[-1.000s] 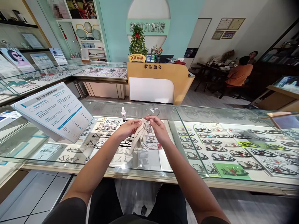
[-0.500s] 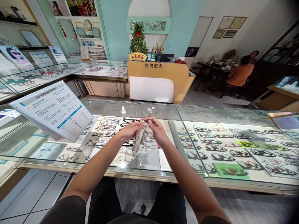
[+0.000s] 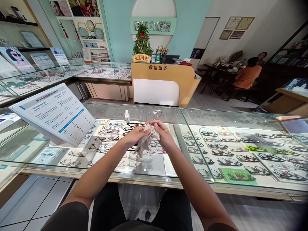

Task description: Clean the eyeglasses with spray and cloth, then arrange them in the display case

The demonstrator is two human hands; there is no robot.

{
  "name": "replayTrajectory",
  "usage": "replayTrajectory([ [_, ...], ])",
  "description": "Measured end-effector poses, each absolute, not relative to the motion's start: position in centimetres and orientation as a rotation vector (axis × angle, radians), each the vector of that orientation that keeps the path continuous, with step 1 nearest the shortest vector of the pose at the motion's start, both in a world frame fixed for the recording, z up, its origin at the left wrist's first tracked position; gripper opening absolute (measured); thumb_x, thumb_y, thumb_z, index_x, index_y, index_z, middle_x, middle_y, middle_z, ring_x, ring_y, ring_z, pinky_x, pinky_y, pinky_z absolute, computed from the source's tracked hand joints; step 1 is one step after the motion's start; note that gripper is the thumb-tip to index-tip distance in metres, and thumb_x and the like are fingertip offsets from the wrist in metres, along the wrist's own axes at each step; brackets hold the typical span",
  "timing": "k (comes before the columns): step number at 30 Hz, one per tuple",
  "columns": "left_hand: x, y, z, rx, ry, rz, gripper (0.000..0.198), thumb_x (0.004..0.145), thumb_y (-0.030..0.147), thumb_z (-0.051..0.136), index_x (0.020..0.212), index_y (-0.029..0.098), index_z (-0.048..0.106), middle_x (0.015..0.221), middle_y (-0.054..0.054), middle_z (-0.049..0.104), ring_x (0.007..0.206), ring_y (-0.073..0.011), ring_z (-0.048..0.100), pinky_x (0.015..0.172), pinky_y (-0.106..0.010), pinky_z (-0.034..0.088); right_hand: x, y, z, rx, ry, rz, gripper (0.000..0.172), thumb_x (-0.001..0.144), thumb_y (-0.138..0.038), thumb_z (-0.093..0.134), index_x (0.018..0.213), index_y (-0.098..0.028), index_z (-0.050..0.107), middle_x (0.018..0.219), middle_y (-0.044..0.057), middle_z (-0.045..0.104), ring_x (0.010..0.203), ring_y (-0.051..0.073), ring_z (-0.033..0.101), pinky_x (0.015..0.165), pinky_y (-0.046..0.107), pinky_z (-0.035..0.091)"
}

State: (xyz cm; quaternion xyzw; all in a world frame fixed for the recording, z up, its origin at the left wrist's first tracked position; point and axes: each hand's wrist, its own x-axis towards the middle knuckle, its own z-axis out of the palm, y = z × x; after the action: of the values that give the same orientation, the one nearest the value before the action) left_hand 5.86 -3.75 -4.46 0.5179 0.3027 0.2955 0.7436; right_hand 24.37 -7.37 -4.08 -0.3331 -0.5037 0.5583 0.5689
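Observation:
Above the glass counter, my left hand (image 3: 137, 134) is closed, pinching a beige cleaning cloth (image 3: 144, 143) whose loose end hangs below the fingers. My right hand (image 3: 164, 132) is closed around a pair of thin-rimmed eyeglasses (image 3: 155, 118). One round lens with a small white mark sticks up beyond the fingertips; the rest of the frame is hidden by the hands and cloth. The cloth reaches across to the right fingers. A small white bottle (image 3: 127, 116) stands upright on the glass, beyond my left hand.
Rows of spectacle frames (image 3: 226, 161) lie under the glass of the counter (image 3: 154, 181). A printed sign (image 3: 57, 112) stands at the left. Further back are a wooden cashier desk (image 3: 186, 77) and, at the right, a seated person in orange (image 3: 247, 77) beside another person.
The cloth has shifted and spread between my fingers, its hanging end moving slightly left. My left hand has turned a little, and the visible lens has moved slightly right.

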Motion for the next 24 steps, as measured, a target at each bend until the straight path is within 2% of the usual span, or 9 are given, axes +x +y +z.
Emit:
replayTrajectory([
  [6,6.1,-4.2,-4.2,1.157,0.606,0.674,0.068,0.067,0.072,0.101,0.09,0.012,0.077,0.077,-0.004,0.074,0.063,-0.0121,0.063,0.062,-0.024,0.046,24.4,-7.5,-3.9,-0.773,-1.165,1.335,0.047,0.087,-0.072,0.085,0.107,-0.032,0.074,0.134,0.006,0.081,0.119,0.031,0.075,0.096,0.044,0.062],
  [11,6.2,-4.5,-3.8,1.166,0.573,0.731,0.067,0.066,0.068,0.103,0.093,0.012,0.078,0.078,-0.003,0.073,0.064,-0.0115,0.062,0.061,-0.023,0.043,24.5,-7.6,-3.7,-0.737,-1.126,1.374,0.045,0.083,-0.069,0.09,0.104,-0.031,0.077,0.129,0.005,0.082,0.111,0.028,0.075,0.091,0.039,0.06],
  [16,6.5,-4.7,-3.8,1.175,0.559,0.791,0.062,0.066,0.061,0.105,0.091,0.012,0.076,0.079,-0.003,0.072,0.067,-0.0127,0.064,0.065,-0.024,0.047,24.4,-7.6,-3.8,-0.717,-1.118,1.394,0.039,0.087,-0.065,0.089,0.103,-0.031,0.08,0.13,0.003,0.082,0.11,0.026,0.074,0.091,0.037,0.059],
  [20,6.9,-4.9,-4.1,1.156,0.575,0.859,0.062,0.059,0.051,0.11,0.095,0.014,0.074,0.08,-0.001,0.073,0.067,-0.0125,0.064,0.066,-0.024,0.049,24.3,-7.4,-4.2,-0.71,-1.142,1.361,0.033,0.09,-0.062,0.087,0.104,-0.032,0.083,0.129,0.002,0.083,0.113,0.026,0.074,0.1,0.038,0.058],
  [24,7.4,-5.0,-4.5,1.135,0.599,0.927,0.063,0.067,0.056,0.106,0.101,0.015,0.073,0.078,0.0,0.072,0.064,-0.0116,0.063,0.063,-0.024,0.048,24.1,-7.2,-4.6,-0.721,-1.194,1.297,0.033,0.093,-0.063,0.085,0.108,-0.034,0.084,0.132,0.002,0.083,0.123,0.027,0.074,0.113,0.042,0.055],
])
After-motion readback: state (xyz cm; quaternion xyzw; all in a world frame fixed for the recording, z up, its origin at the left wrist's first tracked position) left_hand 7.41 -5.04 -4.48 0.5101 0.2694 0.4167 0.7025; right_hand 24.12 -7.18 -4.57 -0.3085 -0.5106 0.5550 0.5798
